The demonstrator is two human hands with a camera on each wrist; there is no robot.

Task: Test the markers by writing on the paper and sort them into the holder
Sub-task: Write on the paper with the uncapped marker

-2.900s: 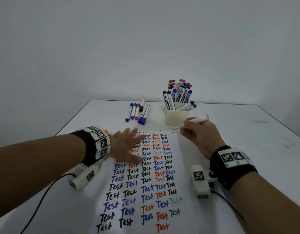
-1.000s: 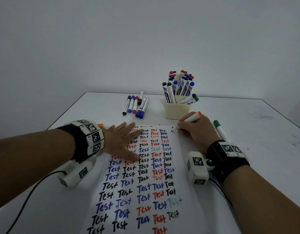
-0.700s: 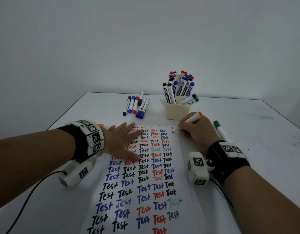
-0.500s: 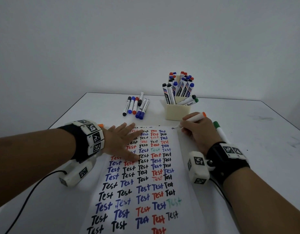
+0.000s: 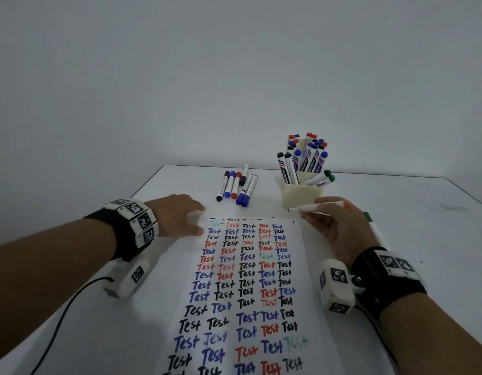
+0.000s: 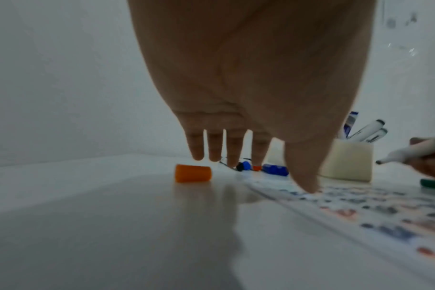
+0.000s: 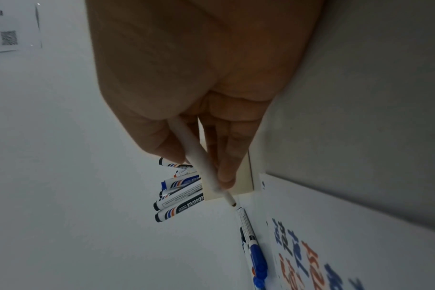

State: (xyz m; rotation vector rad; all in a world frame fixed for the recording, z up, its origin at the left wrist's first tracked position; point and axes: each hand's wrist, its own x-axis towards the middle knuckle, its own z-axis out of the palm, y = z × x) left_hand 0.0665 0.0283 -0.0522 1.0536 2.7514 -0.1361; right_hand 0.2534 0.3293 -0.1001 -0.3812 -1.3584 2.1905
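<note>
Nearest, the paper [image 5: 250, 282] lies between both wrists, filled with rows of "Test"; only its far right corner, just ahead of the right hand [image 5: 340, 228], looks blank, which likely explains the reach there. Right hand pinches the uncapped orange marker [image 5: 318, 207] in a writing grip, tip lifted off the sheet, pointing left. Beside that hand's outer edge lies a green marker [image 5: 373, 230] on the table [image 5: 437, 212]. Left hand [image 5: 177, 215] hovers at the sheet's far left corner, fingers straight and apart, holding nothing. Just beyond its fingertips sits the orange cap [image 6: 193, 173], seen only from the left wrist; the head view hides it behind the hand. Right wrist view alone shows the nib's dark tip. Farther out: loose markers [image 5: 238, 186], then the holder [image 5: 302, 194], packed, beyond the right hand
</note>
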